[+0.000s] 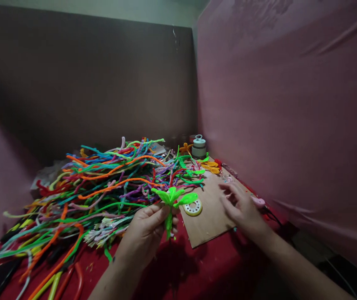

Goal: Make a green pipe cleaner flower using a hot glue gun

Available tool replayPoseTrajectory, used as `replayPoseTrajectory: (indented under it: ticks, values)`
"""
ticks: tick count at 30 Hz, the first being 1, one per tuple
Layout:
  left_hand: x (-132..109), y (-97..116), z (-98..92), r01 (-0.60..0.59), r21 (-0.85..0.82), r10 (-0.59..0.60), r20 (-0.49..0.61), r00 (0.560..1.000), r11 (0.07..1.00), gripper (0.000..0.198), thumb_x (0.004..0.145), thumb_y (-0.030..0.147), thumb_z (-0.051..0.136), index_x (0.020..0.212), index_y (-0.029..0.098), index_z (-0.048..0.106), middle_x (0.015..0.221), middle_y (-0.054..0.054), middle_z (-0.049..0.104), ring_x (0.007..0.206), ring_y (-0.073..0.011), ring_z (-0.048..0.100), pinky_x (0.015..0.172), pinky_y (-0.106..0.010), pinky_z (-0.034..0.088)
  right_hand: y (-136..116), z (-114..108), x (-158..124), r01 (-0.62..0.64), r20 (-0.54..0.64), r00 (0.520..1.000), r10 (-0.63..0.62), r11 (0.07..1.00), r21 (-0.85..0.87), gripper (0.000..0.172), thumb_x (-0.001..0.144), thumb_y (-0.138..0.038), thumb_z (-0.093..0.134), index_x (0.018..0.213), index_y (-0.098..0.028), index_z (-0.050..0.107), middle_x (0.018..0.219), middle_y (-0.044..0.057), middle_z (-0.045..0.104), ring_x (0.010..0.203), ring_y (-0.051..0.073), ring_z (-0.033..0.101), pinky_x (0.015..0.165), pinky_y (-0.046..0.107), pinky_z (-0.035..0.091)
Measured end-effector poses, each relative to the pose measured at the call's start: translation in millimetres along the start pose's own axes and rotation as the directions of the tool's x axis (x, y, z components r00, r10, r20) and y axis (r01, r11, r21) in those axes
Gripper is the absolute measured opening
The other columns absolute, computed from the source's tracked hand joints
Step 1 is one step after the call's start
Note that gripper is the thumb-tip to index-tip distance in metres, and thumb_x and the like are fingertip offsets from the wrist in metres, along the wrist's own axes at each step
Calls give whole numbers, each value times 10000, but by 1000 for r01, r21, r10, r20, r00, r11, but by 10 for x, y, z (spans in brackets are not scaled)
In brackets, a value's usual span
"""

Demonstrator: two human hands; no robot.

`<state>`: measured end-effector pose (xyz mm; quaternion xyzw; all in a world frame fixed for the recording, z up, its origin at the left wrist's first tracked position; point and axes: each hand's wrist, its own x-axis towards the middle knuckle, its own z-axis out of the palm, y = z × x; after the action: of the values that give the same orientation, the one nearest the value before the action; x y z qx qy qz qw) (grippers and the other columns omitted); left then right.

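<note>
My left hand [148, 233] is closed around the stem of a bright green pipe-cleaner flower [172, 199], holding it upright with its looped leaves spread at the top. My right hand [239, 205] hovers over a brown cardboard sheet [211, 221], fingers stretched out and apart, holding nothing. It is nearest to a small pink object [258, 202] by the right wall. A white tape ring [193, 207] lies on the cardboard just right of the flower.
A big heap of coloured pipe cleaners [103, 183] covers the red tabletop [197, 266] at left. Orange and green pipe-cleaner shapes [211, 166] and a small spool [199, 146] sit at the back. Pink cloth walls close in on the right and left.
</note>
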<state>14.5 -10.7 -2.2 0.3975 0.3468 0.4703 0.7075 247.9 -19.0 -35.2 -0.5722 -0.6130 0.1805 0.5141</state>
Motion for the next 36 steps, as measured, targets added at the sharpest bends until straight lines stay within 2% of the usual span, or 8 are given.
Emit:
replayPoseTrajectory:
  ticks: [2, 4, 7, 11, 15, 19, 24, 36]
  values:
    - [-5, 9, 19, -6, -18, 7, 4, 1000, 1000, 159, 623, 222, 752, 674, 86, 687, 643, -61, 667, 518, -113, 595, 477, -187, 452, 222, -204, 23, 131, -39, 985, -168, 879, -459, 378, 764, -198, 490, 1126, -107, 546, 1146, 163, 536, 1072, 301, 430, 875, 426, 347]
    - [-9, 12, 37, -11, -36, 11, 5, 1000, 999, 157, 617, 212, 756, 670, 82, 685, 645, -65, 671, 520, -115, 599, 485, -188, 461, 389, -345, 34, 122, 27, 989, -146, 690, -714, 403, 772, -160, 458, 1163, -86, 525, 1099, 177, 560, 990, 309, 461, 803, 428, 365]
    - [-4, 8, 41, -13, -44, 13, -1, 1000, 999, 175, 614, 226, 760, 672, 80, 684, 629, -70, 670, 519, -123, 602, 481, -195, 466, 533, -424, 41, 122, 111, 992, -52, 528, -841, 277, 804, -172, 428, 1015, -94, 589, 947, 160, 605, 821, 275, 501, 677, 378, 373]
    - [23, -3, 0, -20, -33, 20, 5, 1000, 999, 174, 633, 235, 746, 659, 77, 678, 625, -77, 668, 527, -128, 602, 472, -197, 465, 624, -410, 78, 181, 170, 983, -68, 508, -842, 224, 815, -186, 422, 897, -92, 607, 851, 150, 585, 781, 251, 510, 661, 346, 385]
    - [42, -10, -36, -20, -36, 21, 13, 1000, 999, 176, 634, 233, 744, 692, 79, 683, 617, -71, 665, 525, -128, 601, 478, -202, 472, 647, -447, 118, 265, 192, 963, -187, 565, -781, 268, 811, -198, 428, 990, -88, 595, 860, 139, 560, 816, 258, 511, 701, 360, 429]
    - [32, -8, -18, -24, -53, 22, -23, 999, 998, 181, 612, 227, 760, 683, 83, 676, 620, -71, 668, 524, -125, 605, 484, -198, 476, 522, -539, 96, 419, 166, 901, -402, 701, -577, 392, 820, -194, 442, 1201, -114, 487, 985, 137, 546, 927, 248, 512, 793, 360, 444]
    - [27, 3, 23, -37, -75, 34, -43, 998, 997, 201, 608, 244, 760, 670, 75, 670, 601, -78, 669, 496, -126, 596, 465, -201, 468, 212, -528, -104, 437, 93, 899, -428, 875, -208, 296, 833, -214, 490, 1121, -178, 551, 1000, 113, 582, 928, 220, 564, 767, 300, 463]
    - [26, -1, 21, -46, -90, 39, -78, 996, 995, 196, 600, 244, 760, 693, 86, 690, 626, -78, 682, 522, -118, 594, 500, -190, 443, -191, -244, -586, 371, 249, 864, -437, 888, 272, 609, 761, -60, 533, 1273, -375, 434, 1132, 34, 599, 991, 223, 588, 801, 299, 494]
